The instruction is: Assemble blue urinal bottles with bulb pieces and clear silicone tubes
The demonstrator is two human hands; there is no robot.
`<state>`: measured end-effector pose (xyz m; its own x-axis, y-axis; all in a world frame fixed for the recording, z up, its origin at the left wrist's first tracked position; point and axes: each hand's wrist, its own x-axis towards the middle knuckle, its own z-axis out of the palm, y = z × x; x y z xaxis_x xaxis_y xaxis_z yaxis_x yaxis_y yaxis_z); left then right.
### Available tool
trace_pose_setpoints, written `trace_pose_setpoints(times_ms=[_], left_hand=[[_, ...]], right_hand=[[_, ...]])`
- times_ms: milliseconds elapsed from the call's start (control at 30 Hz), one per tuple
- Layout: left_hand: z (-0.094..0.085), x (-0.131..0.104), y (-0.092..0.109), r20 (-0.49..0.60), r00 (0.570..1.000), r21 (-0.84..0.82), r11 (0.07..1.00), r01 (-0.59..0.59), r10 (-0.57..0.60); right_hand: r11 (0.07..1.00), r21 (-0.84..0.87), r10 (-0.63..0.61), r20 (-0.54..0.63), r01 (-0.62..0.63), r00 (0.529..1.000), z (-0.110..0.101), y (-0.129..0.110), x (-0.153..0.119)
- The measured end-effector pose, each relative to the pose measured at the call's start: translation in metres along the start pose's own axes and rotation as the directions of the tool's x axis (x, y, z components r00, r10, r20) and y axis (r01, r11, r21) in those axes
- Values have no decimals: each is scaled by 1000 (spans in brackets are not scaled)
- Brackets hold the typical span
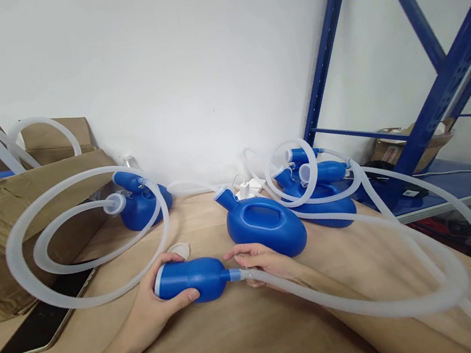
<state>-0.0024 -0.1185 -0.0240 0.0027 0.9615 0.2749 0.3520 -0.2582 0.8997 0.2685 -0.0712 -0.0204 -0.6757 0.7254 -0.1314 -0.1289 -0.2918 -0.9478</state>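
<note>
A blue funnel-like bottle (196,279) lies sideways above the table, its wide rim facing left. My left hand (160,294) is wrapped round its wide end. From its narrow neck a translucent corrugated hose (342,301) runs off to the right. My right hand (263,263) is closed round the hose end beside the neck, where a small metal ring or clip (248,272) shows. Just behind my right hand stands a blue jug (266,225) with a handle and an open white-rimmed spout. A white round cap (180,250) lies behind my left hand.
On the left are a cardboard box (28,205) with hoses sticking out and a dark phone (47,319). Behind them sits another blue jug (143,207) with a looped hose. More blue jugs (326,209) and hoses stand at the right, near a blue metal rack (450,86).
</note>
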Motion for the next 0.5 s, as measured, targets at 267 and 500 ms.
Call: trace_pose_setpoints(times_ms=[267,500], left_hand=[[3,2,3,16,992,-169,978,125,-124],[2,2,6,10,993,-173,978,117,-117]], right_hand=[[995,0,103,-24,-103,994,14,-17,-11],[989,104,99,69,-106,993,4,-6,-5]])
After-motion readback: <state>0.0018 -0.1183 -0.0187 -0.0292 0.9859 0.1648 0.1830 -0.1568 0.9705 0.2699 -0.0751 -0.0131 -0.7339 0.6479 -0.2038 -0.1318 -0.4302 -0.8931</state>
